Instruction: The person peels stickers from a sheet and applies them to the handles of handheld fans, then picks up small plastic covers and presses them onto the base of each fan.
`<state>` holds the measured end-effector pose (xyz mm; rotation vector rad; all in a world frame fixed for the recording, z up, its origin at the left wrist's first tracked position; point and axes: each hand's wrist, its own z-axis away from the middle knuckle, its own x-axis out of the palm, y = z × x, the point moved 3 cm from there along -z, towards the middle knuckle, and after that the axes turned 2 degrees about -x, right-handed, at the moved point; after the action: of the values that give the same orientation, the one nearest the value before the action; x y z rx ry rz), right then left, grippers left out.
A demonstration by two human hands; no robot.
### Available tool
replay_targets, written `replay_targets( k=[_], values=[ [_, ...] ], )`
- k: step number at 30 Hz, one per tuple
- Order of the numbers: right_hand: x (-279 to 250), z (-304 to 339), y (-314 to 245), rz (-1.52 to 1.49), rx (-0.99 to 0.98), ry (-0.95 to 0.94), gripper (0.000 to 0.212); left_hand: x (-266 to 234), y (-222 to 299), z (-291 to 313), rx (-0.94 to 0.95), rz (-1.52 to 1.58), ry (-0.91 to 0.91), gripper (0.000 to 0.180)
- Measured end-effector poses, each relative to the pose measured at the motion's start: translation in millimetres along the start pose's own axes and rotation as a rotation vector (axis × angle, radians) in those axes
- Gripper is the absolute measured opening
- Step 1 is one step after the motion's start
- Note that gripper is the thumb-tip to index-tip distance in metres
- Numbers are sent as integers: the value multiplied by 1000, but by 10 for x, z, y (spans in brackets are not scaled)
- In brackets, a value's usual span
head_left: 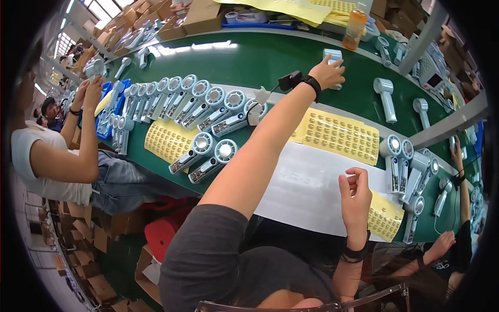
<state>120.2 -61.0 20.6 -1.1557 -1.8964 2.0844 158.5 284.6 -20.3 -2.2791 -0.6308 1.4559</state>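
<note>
My left hand (326, 74) stretches to the far side of the green bench. Its fingers close round a light-blue handheld fan (332, 53) lying on the bench; the hand covers most of the handle. Above a white sheet (296, 187) on the near side, my right hand (356, 200) is raised with loosely curled fingers, the thumb apart from them. Nothing shows in it. A yellow sticker sheet (340, 136) lies beyond the white one, and another yellow sheet (385, 216) is beside my right wrist.
A row of light-blue fans (214, 96) with exposed handle insides stretches leftward, two more fans (225, 151) nearer me. Other fans (394, 148) cluster at right, by a metal post (452, 122). An orange bottle (354, 29) stands at the back. Co-workers sit on both sides.
</note>
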Motion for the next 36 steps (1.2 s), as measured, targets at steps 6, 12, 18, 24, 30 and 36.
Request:
replay_targets(
  k=[6, 12, 18, 24, 30, 36],
  values=[
    [123, 75, -9, 13, -27, -120, 20, -1968, 202, 871, -375, 597, -218, 48],
    [399, 338, 124, 101, -246, -74, 12, -3198, 484, 2860, -997, 326, -467, 43],
    [1146, 538, -260, 89, -468, -191, 19, -2801, 1022, 3768, -1301, 497, -334, 38],
    [1512, 581, -337, 255, -553, -182, 19, -2969, 1005, 3654, -1413, 721, 137, 27],
    [1605, 524, -283, 139, -471, -179, 18, -2900, 871, 3319, -1343, 925, 859, 43],
    [1659, 613, -282, 181, -553, -87, 16, -2786, 912, 2994, -1329, 991, 919, 49]
  ],
)
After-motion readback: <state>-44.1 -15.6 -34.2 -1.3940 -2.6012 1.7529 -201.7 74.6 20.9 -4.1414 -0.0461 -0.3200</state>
